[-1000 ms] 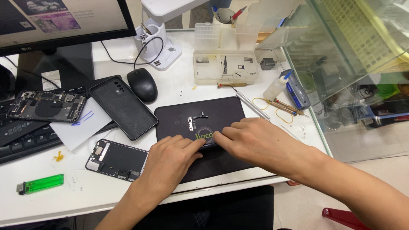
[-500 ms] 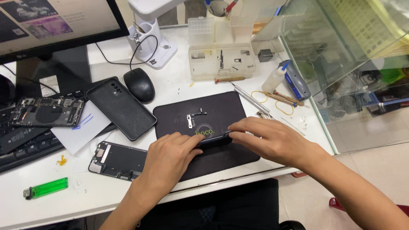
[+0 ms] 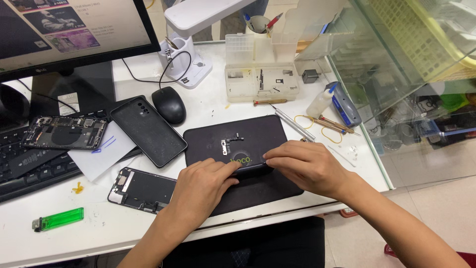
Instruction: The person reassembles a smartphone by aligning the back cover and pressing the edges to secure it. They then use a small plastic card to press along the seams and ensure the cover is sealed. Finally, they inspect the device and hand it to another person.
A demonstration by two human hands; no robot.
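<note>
My left hand (image 3: 203, 186) and my right hand (image 3: 303, 166) meet over the front half of a black work mat (image 3: 263, 130). Their fingertips pinch a thin dark phone-like piece (image 3: 250, 167) that lies on the mat between them, and the hands cover most of it. A small metal bracket (image 3: 224, 146) and a short flex part (image 3: 238, 135) rest on the mat just beyond my fingers.
Left of the mat lie a black phone back cover (image 3: 148, 130), a phone screen assembly (image 3: 141, 188), an opened phone (image 3: 64, 133) on a keyboard and a green lighter (image 3: 57, 219). A mouse (image 3: 169, 104), parts box (image 3: 260, 82), screwdrivers (image 3: 295, 124) and glass case (image 3: 396, 64) stand behind and right.
Both hands stay on the dark piece at the mat's front, fingertips shifting only slightly. The view has moved a little.
</note>
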